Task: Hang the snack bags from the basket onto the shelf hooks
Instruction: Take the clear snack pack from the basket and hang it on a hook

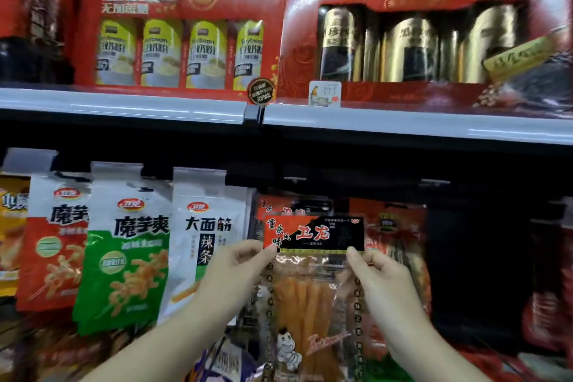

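Observation:
A clear snack bag (pixel 313 285) with a red-and-black header card and orange strips inside hangs between my hands, in front of the hook row. My left hand (pixel 235 270) pinches its upper left corner. My right hand (pixel 376 273) pinches the upper right corner. Right behind the bag hang similar red and orange bags (pixel 291 206) on a hook. The basket is not in view.
Left of the held bag hang a white bag (pixel 207 226), a green-and-white bag (pixel 130 245) and a red-and-white bag (pixel 55 236). More red bags (pixel 400 226) hang to the right. A shelf edge (pixel 403 124) above carries red gift boxes (pixel 186 31).

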`<state>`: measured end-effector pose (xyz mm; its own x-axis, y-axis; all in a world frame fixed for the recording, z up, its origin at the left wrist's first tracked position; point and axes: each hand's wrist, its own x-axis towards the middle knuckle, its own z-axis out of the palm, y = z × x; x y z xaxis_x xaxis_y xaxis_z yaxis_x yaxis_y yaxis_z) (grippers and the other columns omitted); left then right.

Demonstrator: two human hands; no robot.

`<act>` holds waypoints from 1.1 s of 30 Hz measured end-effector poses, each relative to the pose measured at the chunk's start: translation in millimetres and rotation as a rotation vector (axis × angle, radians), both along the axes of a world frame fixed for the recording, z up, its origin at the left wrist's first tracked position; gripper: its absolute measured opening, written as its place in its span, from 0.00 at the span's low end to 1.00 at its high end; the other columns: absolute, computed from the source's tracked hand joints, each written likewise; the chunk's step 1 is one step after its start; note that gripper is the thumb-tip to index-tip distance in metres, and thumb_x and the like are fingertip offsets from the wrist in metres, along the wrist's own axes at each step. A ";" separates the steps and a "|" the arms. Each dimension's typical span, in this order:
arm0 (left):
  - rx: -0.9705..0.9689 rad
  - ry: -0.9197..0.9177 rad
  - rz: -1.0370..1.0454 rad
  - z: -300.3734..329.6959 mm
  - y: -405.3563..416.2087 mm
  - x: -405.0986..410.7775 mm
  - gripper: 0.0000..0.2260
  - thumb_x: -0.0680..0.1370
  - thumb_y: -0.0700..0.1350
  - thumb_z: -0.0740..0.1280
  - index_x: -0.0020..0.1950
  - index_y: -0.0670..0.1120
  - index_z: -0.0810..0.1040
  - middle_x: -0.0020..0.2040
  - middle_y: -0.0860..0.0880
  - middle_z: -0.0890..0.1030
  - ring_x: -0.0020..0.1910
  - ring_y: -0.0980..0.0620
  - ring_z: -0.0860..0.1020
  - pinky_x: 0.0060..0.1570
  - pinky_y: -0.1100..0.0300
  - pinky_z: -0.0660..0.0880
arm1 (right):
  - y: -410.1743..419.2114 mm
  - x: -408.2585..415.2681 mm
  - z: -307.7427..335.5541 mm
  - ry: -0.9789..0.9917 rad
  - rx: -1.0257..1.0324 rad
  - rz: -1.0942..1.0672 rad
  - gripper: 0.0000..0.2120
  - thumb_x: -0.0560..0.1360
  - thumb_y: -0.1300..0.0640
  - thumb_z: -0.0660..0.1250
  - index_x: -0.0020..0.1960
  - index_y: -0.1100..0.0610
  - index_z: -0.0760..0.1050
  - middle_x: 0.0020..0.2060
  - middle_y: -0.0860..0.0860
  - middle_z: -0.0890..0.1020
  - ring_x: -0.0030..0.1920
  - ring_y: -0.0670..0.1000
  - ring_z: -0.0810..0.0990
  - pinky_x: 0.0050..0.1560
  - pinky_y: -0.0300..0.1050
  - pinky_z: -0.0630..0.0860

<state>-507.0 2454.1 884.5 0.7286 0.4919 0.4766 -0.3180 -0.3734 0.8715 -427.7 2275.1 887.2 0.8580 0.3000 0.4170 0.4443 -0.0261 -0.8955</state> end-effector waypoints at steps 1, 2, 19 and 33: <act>-0.013 -0.021 0.025 1.9 -0.8 2.8 0.10 0.77 0.49 0.67 0.41 0.45 0.82 0.36 0.48 0.84 0.31 0.52 0.75 0.26 0.70 0.68 | 1.1 3.5 4.1 -0.028 -0.018 0.003 0.19 0.78 0.47 0.61 0.43 0.63 0.76 0.34 0.54 0.84 0.39 0.62 0.80 0.51 0.50 0.76; -0.031 -0.041 0.052 5.0 -1.4 4.4 0.07 0.77 0.48 0.67 0.42 0.47 0.81 0.35 0.50 0.84 0.31 0.49 0.75 0.24 0.70 0.68 | 3.4 6.6 8.0 -0.051 -0.024 0.013 0.19 0.78 0.47 0.61 0.42 0.62 0.77 0.33 0.53 0.84 0.37 0.59 0.81 0.46 0.49 0.78; -0.118 -0.111 0.104 20.4 32.0 42.6 0.09 0.78 0.45 0.66 0.42 0.43 0.81 0.30 0.46 0.82 0.32 0.49 0.80 0.37 0.58 0.79 | 43.0 44.3 24.5 -0.052 -0.009 0.088 0.17 0.79 0.53 0.63 0.44 0.68 0.76 0.35 0.57 0.84 0.31 0.55 0.84 0.50 0.56 0.78; -0.074 -0.171 0.139 26.8 44.1 62.3 0.18 0.78 0.53 0.65 0.37 0.39 0.75 0.30 0.45 0.81 0.28 0.52 0.76 0.32 0.63 0.69 | 50.7 63.0 28.2 -0.046 0.029 0.104 0.24 0.78 0.47 0.63 0.39 0.69 0.74 0.30 0.61 0.82 0.29 0.53 0.83 0.33 0.40 0.77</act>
